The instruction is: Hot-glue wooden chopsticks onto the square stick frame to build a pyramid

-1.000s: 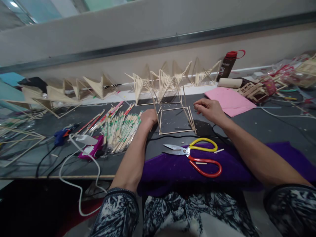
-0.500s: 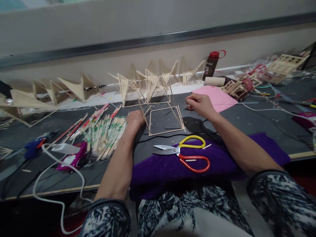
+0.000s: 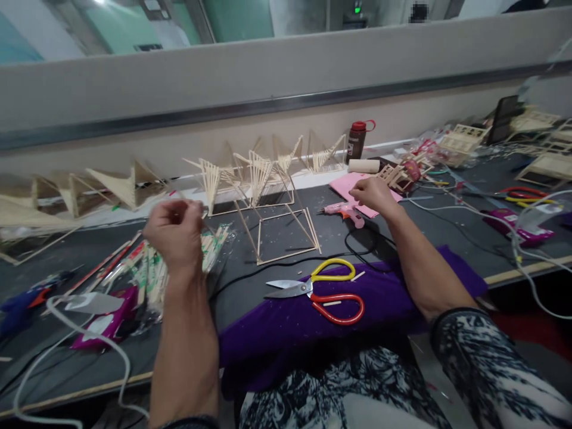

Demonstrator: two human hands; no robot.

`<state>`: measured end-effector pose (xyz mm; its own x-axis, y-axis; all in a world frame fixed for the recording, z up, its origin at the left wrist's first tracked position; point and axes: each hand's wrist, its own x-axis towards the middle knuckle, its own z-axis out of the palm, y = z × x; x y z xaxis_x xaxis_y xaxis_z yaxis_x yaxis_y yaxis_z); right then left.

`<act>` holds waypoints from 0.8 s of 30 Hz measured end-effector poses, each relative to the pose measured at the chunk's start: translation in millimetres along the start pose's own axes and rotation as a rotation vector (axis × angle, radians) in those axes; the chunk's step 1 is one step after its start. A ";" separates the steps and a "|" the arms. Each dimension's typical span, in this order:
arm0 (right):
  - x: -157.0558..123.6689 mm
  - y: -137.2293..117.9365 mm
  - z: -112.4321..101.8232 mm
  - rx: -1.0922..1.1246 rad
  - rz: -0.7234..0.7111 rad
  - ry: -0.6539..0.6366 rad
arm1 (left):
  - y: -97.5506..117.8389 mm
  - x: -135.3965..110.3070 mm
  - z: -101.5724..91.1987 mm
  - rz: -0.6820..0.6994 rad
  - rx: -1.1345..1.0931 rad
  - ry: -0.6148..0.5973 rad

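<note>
Fingers of the left hand [image 3: 175,229] are curled, thumb and forefinger meeting at the tips; whether they pinch anything cannot be told. That hand is raised over the bench [image 3: 243,256], in front of a heap of wrapped sticks [image 3: 152,274] with green print, and well apart from the frame [image 3: 288,255]. Fingers of the right hand [image 3: 370,193] are bent and drawn in, the tips close together, above the pink glue gun [image 3: 343,210]; from this angle it is unclear whether they touch it or hold something small. The frame, made of thin sticks, stands on the bench between the two hands, a rectangle at its base with slanting sticks rising from it. Just right of it lies the glue gun, its nozzle pointing left, at the near side of a pink sheet [image 3: 342,186]. Nearer the person, scissors [image 3: 303,288] lie with blades slightly apart and pointing left, one handle yellow and one red, partly on a purple cloth [image 3: 277,348]. Behind the frame, stick models [image 3: 258,179] stand in a row along the wall, with a red-capped bottle [image 3: 356,143] and a pale roll [image 3: 363,165] to their right. On the left side are a magenta box [image 3: 107,322] and a blue glue gun [image 3: 20,310].
</note>
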<state>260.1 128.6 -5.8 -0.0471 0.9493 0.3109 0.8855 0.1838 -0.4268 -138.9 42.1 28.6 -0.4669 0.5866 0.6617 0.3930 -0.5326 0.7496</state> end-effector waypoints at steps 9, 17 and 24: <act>-7.9 1.3 21.9 -0.255 0.140 -0.443 | 56.0 -67.0 23.7 -0.113 -0.424 -0.108; -4.1 24.0 25.2 0.065 0.249 -0.419 | 24.2 -68.7 23.0 -0.246 -0.371 -0.170; -8.3 9.4 2.1 0.948 0.357 -0.104 | 21.8 -66.5 18.9 -0.258 -0.393 -0.160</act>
<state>267.8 123.0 -14.2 0.0680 0.9974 -0.0222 0.1267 -0.0307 -0.9915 -84.3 3.0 1.2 -0.3703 0.7996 0.4728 -0.0619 -0.5291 0.8463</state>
